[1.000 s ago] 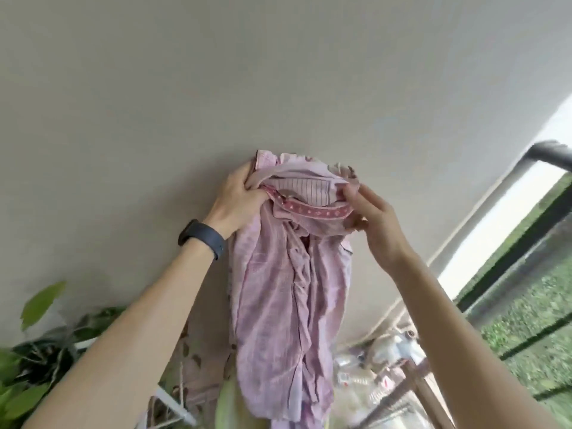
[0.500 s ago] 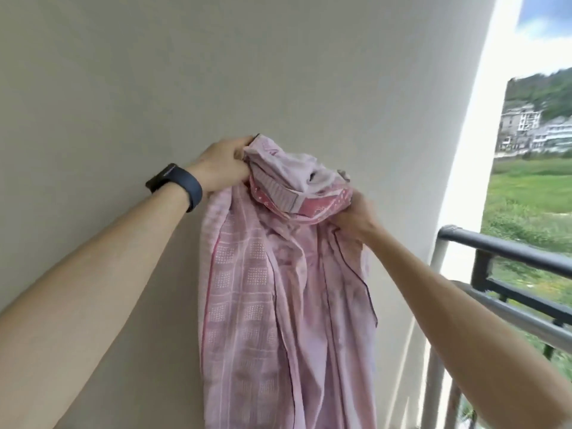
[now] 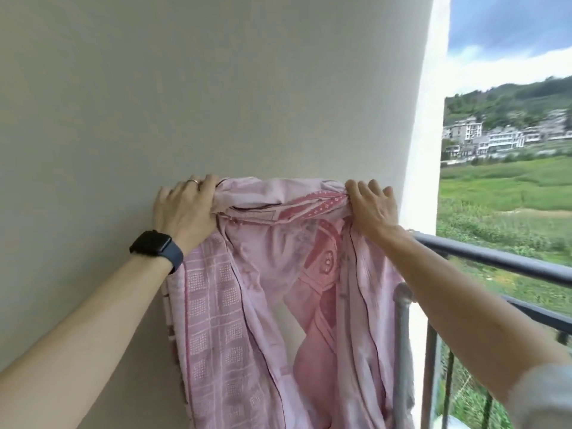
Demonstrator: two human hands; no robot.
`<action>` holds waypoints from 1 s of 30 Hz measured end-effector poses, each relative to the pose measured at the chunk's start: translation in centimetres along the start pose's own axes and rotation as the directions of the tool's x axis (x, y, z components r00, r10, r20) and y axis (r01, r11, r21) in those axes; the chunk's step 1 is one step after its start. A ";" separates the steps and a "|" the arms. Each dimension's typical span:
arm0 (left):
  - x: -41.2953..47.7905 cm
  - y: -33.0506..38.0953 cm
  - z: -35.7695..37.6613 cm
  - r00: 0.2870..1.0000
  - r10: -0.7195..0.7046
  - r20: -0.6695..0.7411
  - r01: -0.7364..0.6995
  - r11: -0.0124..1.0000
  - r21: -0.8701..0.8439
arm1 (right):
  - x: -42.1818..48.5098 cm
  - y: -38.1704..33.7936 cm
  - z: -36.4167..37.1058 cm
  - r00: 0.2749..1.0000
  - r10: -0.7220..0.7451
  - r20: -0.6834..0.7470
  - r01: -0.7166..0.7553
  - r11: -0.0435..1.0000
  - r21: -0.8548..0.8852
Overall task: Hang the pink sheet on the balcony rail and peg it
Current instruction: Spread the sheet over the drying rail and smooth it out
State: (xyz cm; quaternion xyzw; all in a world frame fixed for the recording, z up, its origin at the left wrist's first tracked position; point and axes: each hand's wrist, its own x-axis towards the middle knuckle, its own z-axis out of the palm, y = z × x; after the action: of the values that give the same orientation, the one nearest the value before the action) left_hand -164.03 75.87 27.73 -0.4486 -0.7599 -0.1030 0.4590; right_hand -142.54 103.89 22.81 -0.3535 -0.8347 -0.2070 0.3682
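Observation:
The pink sheet (image 3: 278,305), pale with darker pink patterns, hangs in front of a grey wall, held up by its top edge. My left hand (image 3: 184,209), with a ring and a dark watch on the wrist, grips the sheet's upper left corner. My right hand (image 3: 370,209) grips the bunched upper right part. The cloth between the hands is stretched and sags in loose folds below. The dark balcony rail (image 3: 495,258) runs to the right, just behind my right forearm. No pegs are visible.
A plain grey wall (image 3: 216,88) fills the left and centre. A grey metal post (image 3: 402,351) stands beside the sheet's right edge, with dark railing bars (image 3: 433,366) below the rail. Beyond lie green fields and distant buildings.
My hands have moved apart, spreading the top of the sheet from a bunch into a wide span. The view has tilted up and right, showing more of the rail and landscape.

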 end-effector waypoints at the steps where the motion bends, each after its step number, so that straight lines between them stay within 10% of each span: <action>1: 0.2 1.0 0.1 1.000 0.021 -0.001 -0.021 1.000 0.006 | -0.2 0.4 0.0 0.996 0.087 -0.001 -0.086 0.994 -0.061; 8: -0.9 6.2 -0.1 0.993 0.093 0.066 -0.088 0.993 -0.074 | -3.0 2.9 0.4 0.867 0.419 0.269 -0.428 0.903 -0.025; 18: 0.1 11.8 -4.3 0.987 -0.099 0.125 0.158 0.691 -0.705 | -9.1 8.6 -5.6 0.770 0.623 0.137 -0.637 0.763 0.115; 30: -3.4 22.2 -21.6 0.984 -0.080 -0.159 -0.109 0.437 -0.893 | -19.1 17.3 -21.8 0.595 0.795 -0.121 -0.777 0.607 0.165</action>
State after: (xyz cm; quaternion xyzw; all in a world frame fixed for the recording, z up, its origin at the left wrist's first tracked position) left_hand -133.15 74.42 31.45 -0.6191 -0.5413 -0.5260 0.2170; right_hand -110.32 93.82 23.77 -0.6466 -0.5647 -0.0149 0.5126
